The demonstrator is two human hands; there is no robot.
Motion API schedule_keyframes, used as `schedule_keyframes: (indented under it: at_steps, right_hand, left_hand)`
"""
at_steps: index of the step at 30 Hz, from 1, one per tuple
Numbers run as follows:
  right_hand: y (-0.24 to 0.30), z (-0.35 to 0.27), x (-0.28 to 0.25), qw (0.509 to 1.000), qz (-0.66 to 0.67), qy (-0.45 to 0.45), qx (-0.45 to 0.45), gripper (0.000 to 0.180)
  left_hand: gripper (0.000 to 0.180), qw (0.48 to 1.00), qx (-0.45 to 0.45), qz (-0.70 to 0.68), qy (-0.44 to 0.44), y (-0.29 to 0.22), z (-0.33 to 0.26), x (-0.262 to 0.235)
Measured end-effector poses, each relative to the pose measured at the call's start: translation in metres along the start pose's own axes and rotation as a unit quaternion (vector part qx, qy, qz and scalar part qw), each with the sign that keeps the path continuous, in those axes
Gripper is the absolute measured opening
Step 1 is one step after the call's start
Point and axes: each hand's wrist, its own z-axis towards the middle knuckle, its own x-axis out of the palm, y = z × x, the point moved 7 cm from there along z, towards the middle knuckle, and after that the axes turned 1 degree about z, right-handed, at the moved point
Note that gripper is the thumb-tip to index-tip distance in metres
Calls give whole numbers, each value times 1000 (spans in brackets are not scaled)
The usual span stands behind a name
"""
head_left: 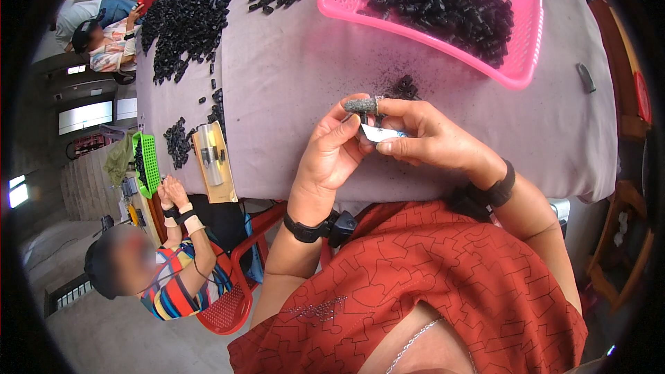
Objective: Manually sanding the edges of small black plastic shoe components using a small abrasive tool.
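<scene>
Two hands meet above the near edge of the desk (291,90), which is draped in a grey cloth. My left hand (329,156) curls its fingers up toward a small grey, rough-looking piece (361,104), the thumb touching just below it; whether its grip is truly clamped on the piece I cannot tell. My right hand (422,135) has its grip closed on the same piece from the other side, and its thumb and forefinger also pinch a small white tab (379,134) lower down. Both wrists wear black bands. Just behind the hands lies a small cluster of black parts (404,87). Farther back on the desk sits a pink basket (523,62) holding many black parts, and to the left a large heap (190,14) of them spreads over the cloth. At the desk's left edge, another person in a striped shirt (173,284) sits on a red chair (232,308), hands near a green basket (149,163) and a tan board (215,163).
</scene>
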Motion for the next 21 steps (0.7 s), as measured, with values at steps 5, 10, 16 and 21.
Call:
schedule_keyframes:
  at_steps: [5, 10, 16, 21]
  right_hand:
    - [-3, 1, 0, 999, 37, 19, 11, 36]
    - [-6, 2, -2, 999, 32, 17, 27, 31]
    - [0, -1, 3, 999, 35, 29, 24, 37]
    - [0, 1, 5, 999, 7, 35, 15, 41]
  left_hand:
    - [31, 1000, -6, -14, 9, 2, -2, -1]
    - [38, 999, -18, -38, 28, 7, -5, -6]
    - [39, 1000, -8, -25, 4, 5, -5, -4]
    - [40, 1000, 3, -18, 13, 4, -4, -4]
